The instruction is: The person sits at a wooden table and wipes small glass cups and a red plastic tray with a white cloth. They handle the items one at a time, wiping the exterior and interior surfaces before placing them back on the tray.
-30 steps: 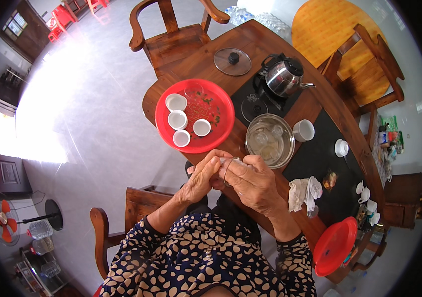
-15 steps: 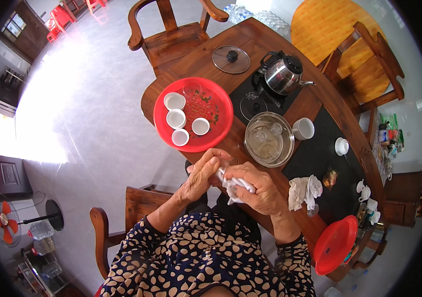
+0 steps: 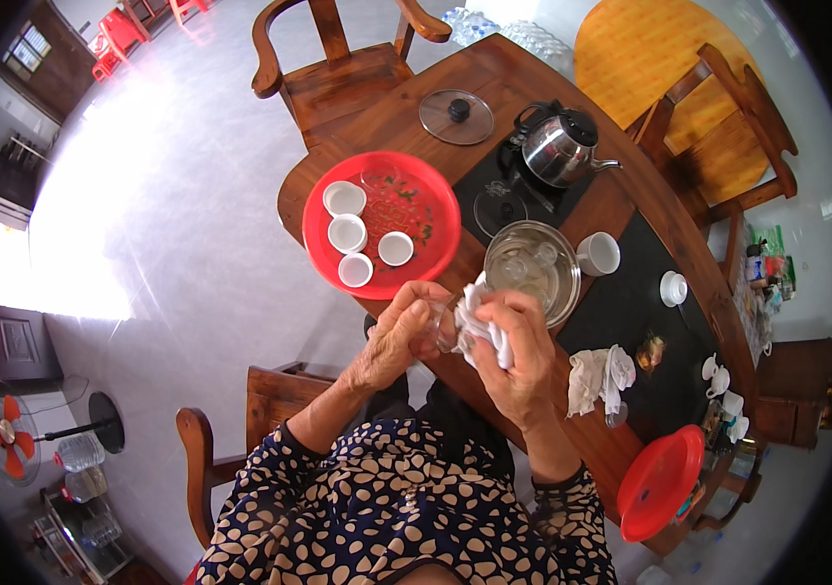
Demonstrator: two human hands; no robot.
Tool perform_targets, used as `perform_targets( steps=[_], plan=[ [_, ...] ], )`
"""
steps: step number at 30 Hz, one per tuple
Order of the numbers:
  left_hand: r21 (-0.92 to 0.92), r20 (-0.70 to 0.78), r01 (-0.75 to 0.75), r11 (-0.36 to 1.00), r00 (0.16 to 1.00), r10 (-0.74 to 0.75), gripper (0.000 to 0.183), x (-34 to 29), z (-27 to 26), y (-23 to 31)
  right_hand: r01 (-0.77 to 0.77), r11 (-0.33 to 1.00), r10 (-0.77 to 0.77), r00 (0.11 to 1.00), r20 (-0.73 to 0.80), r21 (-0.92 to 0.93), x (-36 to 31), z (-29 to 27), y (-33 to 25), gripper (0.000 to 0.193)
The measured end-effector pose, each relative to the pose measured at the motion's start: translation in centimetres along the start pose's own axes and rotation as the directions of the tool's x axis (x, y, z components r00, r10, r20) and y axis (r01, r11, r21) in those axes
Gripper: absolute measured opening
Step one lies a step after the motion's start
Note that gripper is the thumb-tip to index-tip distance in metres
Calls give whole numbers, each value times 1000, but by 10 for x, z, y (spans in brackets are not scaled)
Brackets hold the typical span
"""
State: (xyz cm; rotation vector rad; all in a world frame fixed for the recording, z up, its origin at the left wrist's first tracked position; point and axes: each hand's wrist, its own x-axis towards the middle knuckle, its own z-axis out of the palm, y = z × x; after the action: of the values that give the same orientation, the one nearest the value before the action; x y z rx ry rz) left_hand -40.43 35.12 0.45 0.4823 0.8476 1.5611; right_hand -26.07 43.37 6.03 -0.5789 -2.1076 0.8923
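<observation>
Near the front edge of the wooden table, my left hand is closed round a small clear glass cup, its fingers hiding part of it. My right hand grips a crumpled white cloth against the cup's rim side. Just beyond my left hand lies a red round tray with several white cups and a clear glass on it. Past my right hand stands a steel bowl of water with clear glass cups in it. A white mug is beside the bowl.
A steel kettle and glass lid stand farther back on the table. Folded cloths lie to the right, near a second red tray and a white lidded cup. Wooden chairs surround the table.
My right hand has turned upright and drawn slightly back from the glass cup, lifting the white cloth up with it. My left hand keeps its hold, with a small shift.
</observation>
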Motion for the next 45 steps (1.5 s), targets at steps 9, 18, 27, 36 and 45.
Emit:
perform_targets(
  steps=[9,18,27,36,45],
  plan=[
    [209,49,-52,977,998,43,34,-7,5,1,-136,990,136,991,-8,-41,11,25,17,43],
    [186,78,-81,979,995,68,41,-7,-4,5,-743,473,646,658,388,473,-9,4,19,20],
    [515,110,-255,818,967,232,44,-6,4,-3,-371,872,406,913,-48,320,-13,20,-4,31],
    [763,190,-333,554,935,300,49,-11,14,7,-497,823,491,866,94,274,20,8,12,23],
    [642,87,-343,686,921,379,55,-1,-6,-5,-461,673,514,854,83,578,-16,24,3,28]
  ],
)
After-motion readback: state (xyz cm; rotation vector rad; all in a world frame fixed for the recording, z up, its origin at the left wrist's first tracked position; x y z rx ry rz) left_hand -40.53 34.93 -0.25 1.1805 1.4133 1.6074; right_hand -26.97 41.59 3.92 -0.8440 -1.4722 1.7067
